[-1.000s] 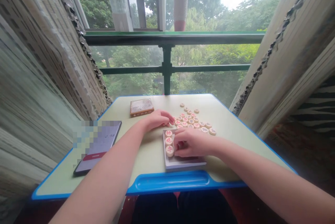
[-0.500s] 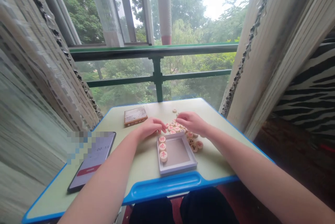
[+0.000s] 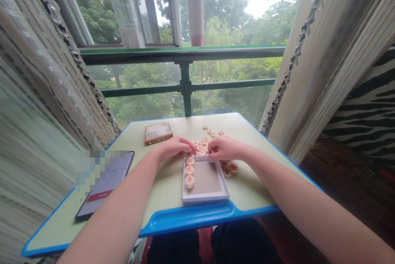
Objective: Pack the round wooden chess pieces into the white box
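Note:
A shallow white box tray (image 3: 216, 195) lies near the front of the table (image 3: 166, 192), with three round wooden pieces (image 3: 189, 170) marked in red lined along its left side. Several more round pieces (image 3: 210, 134) lie scattered just beyond it. My left hand (image 3: 174, 149) rests curled on the table at the tray's far left corner, fingertips among the pieces. My right hand (image 3: 226, 149) is at the tray's far edge, fingers pinched together over the pieces; what they hold is hidden.
A phone (image 3: 105, 184) showing a timer lies at the front left. A small flat box lid (image 3: 158, 132) sits at the back left. A green railing (image 3: 185, 54) and window stand beyond the table, with curtains on both sides. The table's front has a blue groove (image 3: 191, 216).
My right hand left the tray, reached to the scattered pieces, then drew back to the tray's far edge. The left hand stayed put. The camera shifted slightly.

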The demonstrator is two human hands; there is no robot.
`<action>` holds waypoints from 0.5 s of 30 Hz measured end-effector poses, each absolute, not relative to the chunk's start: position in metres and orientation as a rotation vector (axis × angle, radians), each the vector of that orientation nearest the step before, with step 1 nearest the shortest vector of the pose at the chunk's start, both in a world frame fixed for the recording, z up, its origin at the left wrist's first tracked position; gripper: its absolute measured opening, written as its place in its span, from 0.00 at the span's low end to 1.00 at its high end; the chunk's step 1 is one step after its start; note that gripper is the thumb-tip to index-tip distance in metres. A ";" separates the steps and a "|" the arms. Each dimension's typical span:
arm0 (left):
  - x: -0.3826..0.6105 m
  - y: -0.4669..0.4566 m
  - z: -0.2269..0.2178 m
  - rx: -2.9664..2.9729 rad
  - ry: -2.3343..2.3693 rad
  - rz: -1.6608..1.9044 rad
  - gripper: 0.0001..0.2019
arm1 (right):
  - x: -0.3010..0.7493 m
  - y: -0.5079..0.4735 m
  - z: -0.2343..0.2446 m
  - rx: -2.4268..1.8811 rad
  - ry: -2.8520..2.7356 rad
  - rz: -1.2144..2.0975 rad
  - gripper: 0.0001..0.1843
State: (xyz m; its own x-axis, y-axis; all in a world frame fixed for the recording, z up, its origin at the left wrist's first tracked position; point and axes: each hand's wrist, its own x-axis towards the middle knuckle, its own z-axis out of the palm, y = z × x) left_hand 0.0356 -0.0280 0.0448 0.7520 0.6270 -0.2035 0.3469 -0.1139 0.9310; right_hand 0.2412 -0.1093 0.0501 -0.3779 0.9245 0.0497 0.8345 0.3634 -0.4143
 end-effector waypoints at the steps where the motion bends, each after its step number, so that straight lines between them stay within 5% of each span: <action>1: 0.036 -0.028 0.044 1.722 0.775 0.290 0.11 | 0.242 -0.109 0.051 -1.558 -2.326 0.497 0.08; 15: 0.036 -0.027 0.042 1.726 0.785 0.307 0.11 | 0.246 -0.106 0.051 -1.591 -2.092 0.672 0.10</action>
